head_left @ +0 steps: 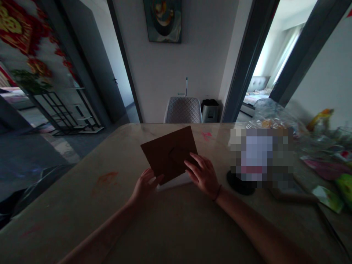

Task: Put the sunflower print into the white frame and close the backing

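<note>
two bare hands are on one brown board (162, 154) in the head view, which is held tilted above the pale table (154, 234), in front of the wearer and short of the table's far edge. the left hand (145, 184) grasps its lower left corner, thumb on the near face and fingers mostly hidden behind. the right hand (205, 175) has curled fingers against the right side; whether it pinches or only steadies the board i cannot tell.

a white piece (176, 182) shows under the lower edge, and how the two join is unclear. if the right fingers came away, the board could swing or slip, since the left hand has just a corner. a loose white piece might slide out as the tilt grows. a wide sweep to the right could knock the black round base (242, 187) standing near that forearm.

the board looks flat, thin, stiff and four-cornered, matt brown in the dim light, its upper edge slanting up to the right. a darker angular mark sits near its middle, partly beside the right fingertips; its nature is too dim to tell.
</note>
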`<state>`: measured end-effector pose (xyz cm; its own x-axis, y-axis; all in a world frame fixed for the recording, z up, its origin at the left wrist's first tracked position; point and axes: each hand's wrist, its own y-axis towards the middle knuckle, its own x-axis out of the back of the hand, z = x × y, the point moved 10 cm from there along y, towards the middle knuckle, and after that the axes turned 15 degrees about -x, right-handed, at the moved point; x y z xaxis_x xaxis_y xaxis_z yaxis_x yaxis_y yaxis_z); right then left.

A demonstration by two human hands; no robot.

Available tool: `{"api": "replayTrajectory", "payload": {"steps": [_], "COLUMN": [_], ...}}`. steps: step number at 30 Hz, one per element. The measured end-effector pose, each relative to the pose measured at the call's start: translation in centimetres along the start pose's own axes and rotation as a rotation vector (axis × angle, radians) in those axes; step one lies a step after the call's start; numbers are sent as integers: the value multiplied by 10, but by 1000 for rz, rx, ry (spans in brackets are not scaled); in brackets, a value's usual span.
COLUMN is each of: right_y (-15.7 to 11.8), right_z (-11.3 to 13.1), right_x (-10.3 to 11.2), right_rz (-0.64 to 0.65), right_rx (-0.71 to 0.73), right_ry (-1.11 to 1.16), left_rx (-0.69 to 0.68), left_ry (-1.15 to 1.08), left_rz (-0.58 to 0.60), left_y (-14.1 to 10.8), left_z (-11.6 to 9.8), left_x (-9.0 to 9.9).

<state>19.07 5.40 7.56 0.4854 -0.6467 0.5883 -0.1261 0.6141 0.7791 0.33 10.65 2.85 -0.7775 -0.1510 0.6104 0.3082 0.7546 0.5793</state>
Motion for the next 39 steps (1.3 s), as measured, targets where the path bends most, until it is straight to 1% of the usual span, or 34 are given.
{"api": "replayTrajectory", "payload": {"steps": [2,3,7,10,13,15,17,19,20,21,23,26,30,34,39], "right_y": [1,2,0,-4,-6,-6,-7,-9,-10,-12,-14,-16,-16,-16,-17], "right_z": [-5,-11,-47,-67,-72,-74,-80,-87,-92,-96,-103,-108,-105,-105,-106], "right_x": [-2,-2,-8,-21,-30,-32,-33,-34,-35,-36,-40,-45,-45,-46,-43], "right_rz": [1,-11,-81,-24,61,79,73,61,62,69,98,147,171,178,151], "right_rx": [-37,-79,-329,-488,-579,-641,-711,-773,-799,-824,-866,-907,-926,-950,-975], "right_ry": [26,30,81,243,348,407,478,521,530,533,529,536,574,611,655], "left_rx": [60,93,197,248,266,253,230,238,238,236,247,239,184,185,178], "left_ry": [-53,-76,-184,-247,-292,-288,-234,-165,-146,-120,-61,96,281,343,362], "left_rz": [-37,-47,-79,-59,10,22,-14,-85,-94,-104,-79,4,114,176,175], "left_y": [-1,-2,-3,-4,-4,-4,-4,-6,-7,-8,-9,-9,-6,-7,-7], "left_z": [5,7,11,10,10,13,18,26,29,31,34,33,27,26,26], "left_x": [3,4,5,1,-9,-11,-8,1,2,4,5,2,-4,-9,-8]}}
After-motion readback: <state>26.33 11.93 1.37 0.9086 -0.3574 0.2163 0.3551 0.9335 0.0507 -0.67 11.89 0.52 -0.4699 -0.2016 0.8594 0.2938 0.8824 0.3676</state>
